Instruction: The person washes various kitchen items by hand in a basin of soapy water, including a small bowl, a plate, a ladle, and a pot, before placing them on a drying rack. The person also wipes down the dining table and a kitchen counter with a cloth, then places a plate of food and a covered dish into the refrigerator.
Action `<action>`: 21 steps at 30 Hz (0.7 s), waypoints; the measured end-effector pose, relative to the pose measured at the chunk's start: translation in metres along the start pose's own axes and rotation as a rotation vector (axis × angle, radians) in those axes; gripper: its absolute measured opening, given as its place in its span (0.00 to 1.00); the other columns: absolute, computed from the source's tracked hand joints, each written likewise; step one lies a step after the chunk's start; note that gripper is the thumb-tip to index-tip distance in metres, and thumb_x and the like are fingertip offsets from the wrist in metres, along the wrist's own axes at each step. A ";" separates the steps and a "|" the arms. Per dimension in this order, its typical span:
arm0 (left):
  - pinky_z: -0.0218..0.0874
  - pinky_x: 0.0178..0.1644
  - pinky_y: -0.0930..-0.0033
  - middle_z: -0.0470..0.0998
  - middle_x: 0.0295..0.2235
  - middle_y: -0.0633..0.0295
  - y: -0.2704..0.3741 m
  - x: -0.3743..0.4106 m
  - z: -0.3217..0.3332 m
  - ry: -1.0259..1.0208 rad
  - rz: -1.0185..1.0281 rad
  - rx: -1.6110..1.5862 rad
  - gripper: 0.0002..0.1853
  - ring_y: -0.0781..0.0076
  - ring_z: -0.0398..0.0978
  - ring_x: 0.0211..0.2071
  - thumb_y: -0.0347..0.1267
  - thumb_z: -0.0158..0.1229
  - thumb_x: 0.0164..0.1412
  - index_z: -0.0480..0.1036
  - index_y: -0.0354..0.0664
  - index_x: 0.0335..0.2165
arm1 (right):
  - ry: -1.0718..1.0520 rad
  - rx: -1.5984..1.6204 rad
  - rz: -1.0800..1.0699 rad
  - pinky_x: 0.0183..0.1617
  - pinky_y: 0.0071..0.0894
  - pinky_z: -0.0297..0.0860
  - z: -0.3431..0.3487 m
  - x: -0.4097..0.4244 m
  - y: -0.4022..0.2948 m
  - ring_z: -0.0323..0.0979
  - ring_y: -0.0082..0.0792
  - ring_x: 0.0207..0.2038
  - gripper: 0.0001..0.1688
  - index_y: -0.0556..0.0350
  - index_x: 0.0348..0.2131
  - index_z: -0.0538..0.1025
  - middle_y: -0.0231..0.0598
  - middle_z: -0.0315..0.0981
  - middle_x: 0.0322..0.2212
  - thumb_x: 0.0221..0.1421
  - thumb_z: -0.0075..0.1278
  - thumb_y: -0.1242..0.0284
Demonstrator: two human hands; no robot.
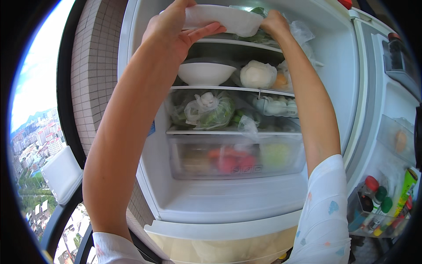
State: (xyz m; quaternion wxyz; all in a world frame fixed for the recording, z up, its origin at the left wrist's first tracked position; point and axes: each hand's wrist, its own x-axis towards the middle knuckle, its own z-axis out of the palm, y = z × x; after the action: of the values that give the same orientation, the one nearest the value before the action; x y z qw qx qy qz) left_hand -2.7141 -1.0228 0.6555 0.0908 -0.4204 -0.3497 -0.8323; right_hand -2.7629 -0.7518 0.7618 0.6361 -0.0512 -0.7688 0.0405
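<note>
Both of my arms reach up into the open refrigerator. My left hand (184, 29) supports a white bowl or dish (221, 19) from its left side and below, fingers spread under it, at the top shelf. My right hand (275, 24) is at the dish's right end, fingers curled; whether it grips the rim or the plastic bag beside it I cannot tell. Leafy greens in clear plastic (258, 36) lie behind and under the dish. On the shelf below stand a white bowl (207, 74) and a round white bundle in plastic wrap (258, 74).
Lower down are bagged greens (214, 110), an egg carton (278, 106) and a clear drawer (237, 158) of produce. The open door's bin (379, 224) holds bottles and tubes at right. A tiled wall (85, 66) and a window with a white plastic container (62, 175) are at left.
</note>
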 end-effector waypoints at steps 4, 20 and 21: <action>0.74 0.39 0.65 0.58 0.45 0.26 -0.018 0.033 0.005 0.013 -0.009 0.062 0.27 0.32 0.72 0.35 0.28 0.49 0.52 0.50 0.18 0.44 | -0.174 0.312 -0.060 0.41 0.31 0.66 -0.033 -0.009 -0.005 0.70 0.37 0.39 0.35 0.77 0.39 0.69 0.54 0.70 0.37 0.39 0.60 0.63; 0.69 0.22 0.74 0.73 0.33 0.40 -0.042 0.098 -0.025 0.194 0.057 0.458 0.29 0.55 0.77 0.21 0.38 0.57 0.50 0.60 0.22 0.41 | -0.019 -0.260 -0.244 0.40 0.48 0.67 -0.055 -0.098 0.023 0.70 0.53 0.38 0.12 0.61 0.35 0.72 0.49 0.73 0.31 0.46 0.44 0.78; 0.70 0.24 0.72 0.73 0.34 0.41 -0.042 0.097 -0.027 0.225 0.095 0.602 0.30 0.55 0.77 0.21 0.39 0.58 0.50 0.60 0.22 0.42 | -0.022 -0.184 -0.233 0.41 0.48 0.67 -0.055 -0.101 0.024 0.70 0.53 0.38 0.14 0.60 0.37 0.72 0.50 0.73 0.32 0.46 0.44 0.78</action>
State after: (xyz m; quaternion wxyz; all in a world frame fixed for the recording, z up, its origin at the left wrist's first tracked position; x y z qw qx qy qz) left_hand -2.8109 -0.9956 0.6977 0.2878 -0.2957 -0.5480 -0.7277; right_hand -2.6898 -0.7415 0.6707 0.6208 -0.0191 -0.7768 -0.1036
